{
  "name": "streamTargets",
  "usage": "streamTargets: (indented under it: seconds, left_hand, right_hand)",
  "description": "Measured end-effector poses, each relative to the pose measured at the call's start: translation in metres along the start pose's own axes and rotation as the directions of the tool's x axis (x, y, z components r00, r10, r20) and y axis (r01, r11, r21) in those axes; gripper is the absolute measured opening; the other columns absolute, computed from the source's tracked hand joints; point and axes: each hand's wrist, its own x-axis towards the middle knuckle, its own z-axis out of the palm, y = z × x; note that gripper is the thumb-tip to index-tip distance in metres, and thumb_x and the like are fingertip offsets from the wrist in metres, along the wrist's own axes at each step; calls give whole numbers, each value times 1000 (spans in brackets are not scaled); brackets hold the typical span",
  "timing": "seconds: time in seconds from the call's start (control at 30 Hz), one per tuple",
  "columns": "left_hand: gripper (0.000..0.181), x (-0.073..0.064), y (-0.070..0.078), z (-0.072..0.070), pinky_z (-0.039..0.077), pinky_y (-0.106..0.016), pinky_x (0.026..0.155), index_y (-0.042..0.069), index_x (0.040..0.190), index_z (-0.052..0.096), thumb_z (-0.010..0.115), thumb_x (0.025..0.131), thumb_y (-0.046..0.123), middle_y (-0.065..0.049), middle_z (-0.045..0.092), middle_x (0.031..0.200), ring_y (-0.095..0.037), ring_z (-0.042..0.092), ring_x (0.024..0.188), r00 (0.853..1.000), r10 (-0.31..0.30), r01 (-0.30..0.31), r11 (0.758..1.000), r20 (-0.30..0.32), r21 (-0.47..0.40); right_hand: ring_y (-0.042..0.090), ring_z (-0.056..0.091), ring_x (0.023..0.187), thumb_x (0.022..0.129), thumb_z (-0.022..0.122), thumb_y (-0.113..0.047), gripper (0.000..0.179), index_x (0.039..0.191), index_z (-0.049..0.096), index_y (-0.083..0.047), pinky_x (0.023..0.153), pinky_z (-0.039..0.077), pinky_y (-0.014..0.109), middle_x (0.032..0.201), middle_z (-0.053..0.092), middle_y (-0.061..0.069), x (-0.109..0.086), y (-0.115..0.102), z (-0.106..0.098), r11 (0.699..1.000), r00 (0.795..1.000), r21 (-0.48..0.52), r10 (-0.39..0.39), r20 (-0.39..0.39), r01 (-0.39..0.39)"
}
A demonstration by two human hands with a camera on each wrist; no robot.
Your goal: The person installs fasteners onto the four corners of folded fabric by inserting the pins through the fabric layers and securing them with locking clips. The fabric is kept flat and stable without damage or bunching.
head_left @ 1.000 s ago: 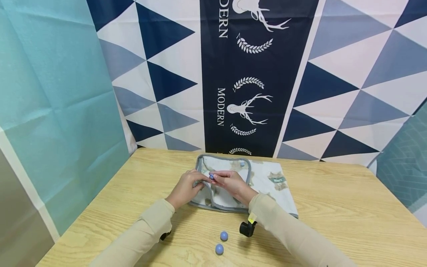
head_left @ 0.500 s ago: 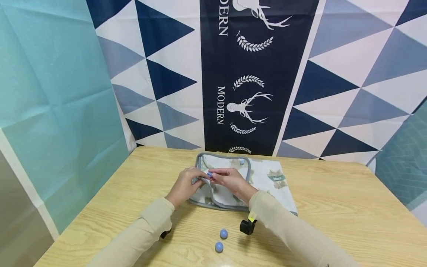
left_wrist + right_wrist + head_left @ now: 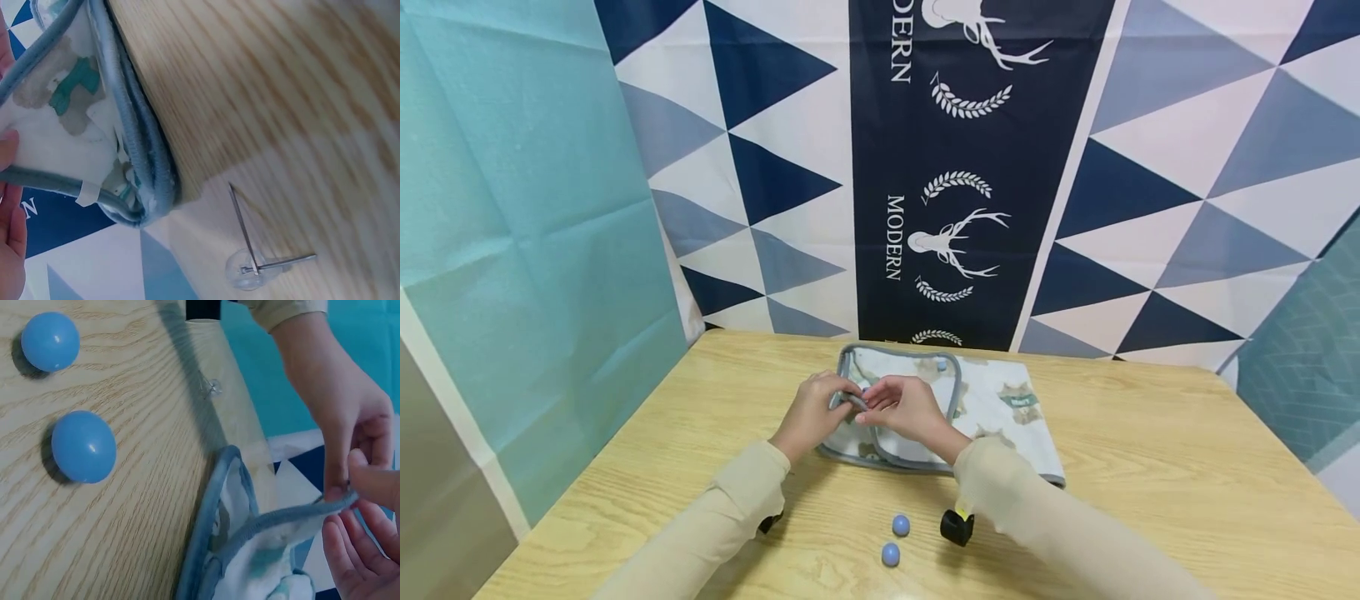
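On the left side, a small clear thing with metal pins lies near the table's edge. In the middle, the left hand pinches the raised grey rim of a folded white cloth; the right hand meets it there, but whether it grips, I cannot tell. Both hands hide part of the cloth. The table is of pale wood; a turquoise curtain hangs at left, a patterned sheet behind. Nearer the person I count two balls, one blue ball just beside another blue ball.
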Motion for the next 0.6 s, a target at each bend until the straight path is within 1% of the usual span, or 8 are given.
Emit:
streamTargets:
  seconds: [0.07,0.13,0.23,0.33,0.4,0.43,0.5,0.6]
  left_hand:
    - [15,1,0,-1,52,-36,80,9,94,73,74,81,3,-3,71,90,-21,64,86,1000,-3,3,1000,5,2]
    - [20,1,1,-3,53,-38,84,8,101,71,75,81,6,-6,72,97,-23,65,92,999,-31,31,1000,18,1]
    - [32,-1,1,-8,52,-42,93,7,114,67,74,83,11,-9,71,110,-25,65,105,992,-116,117,993,45,-7]
    - [34,-7,-2,-19,50,-44,99,8,119,65,70,86,11,-10,68,118,-27,63,113,973,-214,216,976,91,-11]
    - [30,-13,-6,-27,49,-46,101,7,117,66,69,87,10,-11,68,119,-29,62,116,960,-239,243,970,147,-7]
    - [27,-16,-9,-31,48,-47,101,6,115,67,68,88,9,-11,68,119,-30,61,117,952,-240,246,969,188,-6]
    - [21,-23,-15,-39,49,-49,99,5,109,69,66,88,8,-11,70,115,-31,62,116,935,-215,223,975,282,4]
    - [14,-33,-22,-51,52,-46,93,5,102,72,65,89,6,-8,72,107,-28,65,109,894,-163,174,985,418,12]
  right_hand:
    - [5,64,66,76,80,-11,17,89,72,-4,63,53,20,82,73,11,1,-1,1,999,1000,-34,-21,-7,20]
    - [5,64,65,78,77,-8,11,87,72,-4,62,53,19,80,73,11,3,0,1,999,1000,-49,-15,-19,14]
    - [4,63,64,79,75,-5,9,88,73,-5,62,53,20,79,73,9,6,5,0,999,999,-34,37,-33,-38]
    - [4,63,65,80,73,-4,12,92,73,-4,64,54,21,82,74,10,8,11,-5,996,995,-2,87,-50,-87]
    - [4,64,65,81,72,-5,14,95,73,-3,65,54,22,84,74,11,10,14,-11,995,993,-8,100,-64,-100]
    - [4,64,65,81,72,-5,16,97,73,-2,65,55,22,85,74,12,10,16,-15,994,992,-8,108,-68,-109]
    - [4,64,66,82,71,-5,18,100,73,0,67,56,24,86,74,14,13,18,-24,993,990,-13,118,-81,-120]
    - [5,67,67,84,69,-7,23,105,71,2,71,58,28,92,74,17,17,22,-40,990,985,-17,135,-103,-137]
